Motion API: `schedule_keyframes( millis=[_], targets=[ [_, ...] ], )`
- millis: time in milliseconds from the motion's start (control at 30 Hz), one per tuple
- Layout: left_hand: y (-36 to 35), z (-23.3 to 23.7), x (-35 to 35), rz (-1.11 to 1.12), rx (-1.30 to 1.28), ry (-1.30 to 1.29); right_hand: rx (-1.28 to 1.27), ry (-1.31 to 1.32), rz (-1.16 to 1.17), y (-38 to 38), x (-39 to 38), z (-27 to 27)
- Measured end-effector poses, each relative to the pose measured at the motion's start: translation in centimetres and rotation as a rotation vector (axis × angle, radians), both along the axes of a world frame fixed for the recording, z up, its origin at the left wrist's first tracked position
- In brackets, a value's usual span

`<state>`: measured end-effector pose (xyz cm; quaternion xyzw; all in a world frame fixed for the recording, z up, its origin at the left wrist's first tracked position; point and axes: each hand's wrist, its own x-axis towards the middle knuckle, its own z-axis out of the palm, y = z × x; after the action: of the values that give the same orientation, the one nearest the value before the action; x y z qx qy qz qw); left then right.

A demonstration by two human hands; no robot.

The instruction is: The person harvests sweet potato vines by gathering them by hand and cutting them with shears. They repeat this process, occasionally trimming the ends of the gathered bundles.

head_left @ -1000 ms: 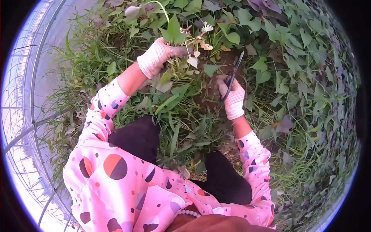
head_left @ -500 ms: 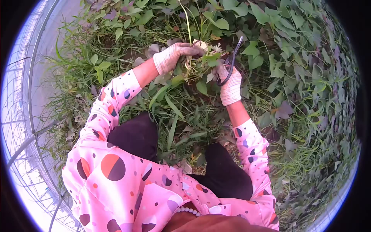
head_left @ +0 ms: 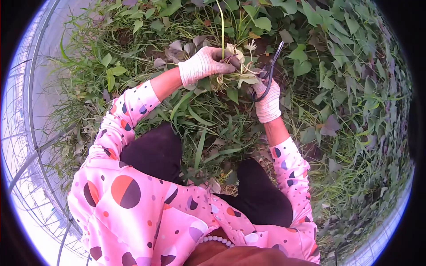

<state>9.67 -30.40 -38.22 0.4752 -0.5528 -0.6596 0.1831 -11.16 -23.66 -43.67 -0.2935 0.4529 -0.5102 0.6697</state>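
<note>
My left hand (head_left: 207, 65), in a whitish glove with dark fingers, is closed on a small bunch of vine cuttings (head_left: 243, 76) with pale, limp leaves and thin stems. Opposite it is my right hand (head_left: 267, 99), gloved the same way, with black-handled scissors (head_left: 276, 56) held in it. The scissors' tip points up and away from me. The fingertips of my right hand meet the leafy end of the bunch, partly hidden behind leaves and the handle. A long pale green stem (head_left: 222, 26) rises just beyond my left fingers.
Dense heart-leaved vines (head_left: 306, 55) spread ahead and to the right. Grass and weeds (head_left: 199, 146) grow around my bent, dark-trousered knees (head_left: 153, 148). Along the left side runs a translucent sheet wall with curved metal bars (head_left: 32, 88).
My left hand has turned slightly, its thumb and fingers now further apart around the stems. The leaves between my hands have shifted, showing paler sides. The scissors remain in my right hand.
</note>
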Motion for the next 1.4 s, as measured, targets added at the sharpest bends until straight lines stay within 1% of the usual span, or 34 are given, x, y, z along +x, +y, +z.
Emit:
schedule_keyframes(
  millis=[67, 133, 167, 200, 300, 400, 433, 467, 533, 567, 600, 667, 733, 800, 833, 867, 933, 967, 1000, 1033, 1067, 1100, 1133, 1200, 1233, 1267, 1300, 1333, 1367, 1400],
  targets=[
    [0.2, -0.4, 0.3, -0.004, -0.001, -0.003, 0.016, -0.03, 0.01, 0.2, -0.1, -0.2],
    [0.4, -1.1, 0.5, -0.113, -0.162, -0.019, -0.003, -0.095, 0.008, 0.3, -0.2, -0.2],
    [0.5, -1.4, 0.4, -0.149, -0.301, -0.056, -0.022, -0.092, 0.011, 0.3, -0.2, -0.4],
    [0.6, -1.7, 0.3, -0.148, -0.297, -0.056, -0.019, -0.093, 0.011, 0.4, -0.2, -0.4],
    [0.8, -1.1, -0.2, -0.18, -0.333, -0.189, -0.067, -0.072, 0.035, 0.4, -0.1, -0.7],
    [0.9, -1.3, -0.2, -0.149, -0.333, -0.159, -0.085, -0.049, 0.015, 0.6, -0.2, -0.7],
    [0.9, -1.3, -0.3, -0.096, -0.291, -0.133, -0.025, -0.052, 0.022, 0.6, -0.2, -0.7],
    [0.7, -1.2, -0.3, -0.097, -0.29, -0.133, 0.035, -0.056, 0.028, 0.7, -0.3, -0.7],
    [0.3, -0.8, -0.2, -0.02, -0.093, -0.145, 0.027, -0.025, 0.046, 0.6, -0.4, -1.3],
    [0.2, -0.8, -0.2, -0.03, -0.038, -0.139, 0.016, 0.008, 0.065, 0.5, -0.4, -1.5],
    [0.2, -0.9, -0.3, -0.032, -0.036, -0.139, 0.017, 0.007, 0.064, 0.6, -0.4, -1.6],
    [0.4, -1.3, -0.3, -0.04, 0.006, 0.065, 0.005, -0.014, 0.067, 0.6, -0.2, -1.2],
    [0.2, -2.3, -0.1, -0.081, 0.039, 0.023, 0.041, -0.004, 0.038, 0.5, 0.0, -1.3],
    [0.0, -2.8, 0.0, -0.075, 0.082, 0.137, 0.08, 0.006, 0.011, 0.6, 0.1, -1.3],
    [-0.2, -2.4, 0.1, -0.127, 0.089, 0.098, 0.091, 0.006, 0.017, 0.7, 0.0, -1.2],
    [0.0, -2.0, 0.0, -0.125, 0.092, 0.098, 0.101, 0.006, 0.023, 0.7, 0.0, -1.2],
    [0.3, -1.3, -0.3, -0.264, 0.024, 0.023, 0.086, -0.008, 0.02, 0.6, 0.2, -0.9],
    [0.3, -2.3, -0.5, -0.355, -0.028, -0.017, 0.086, -0.022, 0.021, 0.4, 0.4, -0.8],
    [0.5, -2.5, -0.7, -0.376, -0.224, -0.122, 0.089, -0.029, 0.014, 0.2, 0.5, -0.5],
    [0.5, -3.4, -0.8, -0.369, -0.238, -0.101, 0.128, -0.014, 0.024, 0.0, 0.7, -0.3],
    [0.7, -3.5, -1.3, -0.365, -0.248, -0.072, 0.087, 0.016, 0.052, 0.1, 0.8, 0.0],
    [0.9, -3.6, -1.6, -0.334, -0.21, -0.048, 0.084, -0.01, 0.053, 0.2, 1.2, 0.3],
    [1.1, -4.4, -1.8, -0.288, -0.098, 0.027, 0.077, -0.037, 0.055, 0.3, 1.5, 0.4],
    [0.7, -6.6, -0.6, -0.361, -0.338, -0.137, 0.085, -0.05, 0.087, 0.3, 1.2, 0.3],
    [0.5, -6.1, -0.4, -0.324, -0.379, -0.168, 0.106, -0.011, 0.138, 0.4, 0.7, 0.3],
    [0.3, -5.7, 0.0, -0.284, -0.419, -0.203, 0.107, -0.004, 0.13, 0.5, 0.1, -0.1],
    [-0.2, -6.3, 0.7, -0.139, -0.272, -0.21, 0.044, 0.244, 0.08, 0.7, -0.7, -1.3],
    [-0.9, -5.0, 1.1, -0.067, -0.324, -0.166, -0.02, 0.489, 0.031, 0.9, -1.6, -2.9],
    [-1.5, -4.2, 1.9, 0.054, -0.277, -0.2, -0.045, 0.883, 0.031, 1.3, -4.0, -6.2],
    [-2.0, -3.7, 2.7, 0.177, -0.226, -0.232, 0.011, 1.01, -0.037, 2.0, -6.0, -7.8]
  ],
)
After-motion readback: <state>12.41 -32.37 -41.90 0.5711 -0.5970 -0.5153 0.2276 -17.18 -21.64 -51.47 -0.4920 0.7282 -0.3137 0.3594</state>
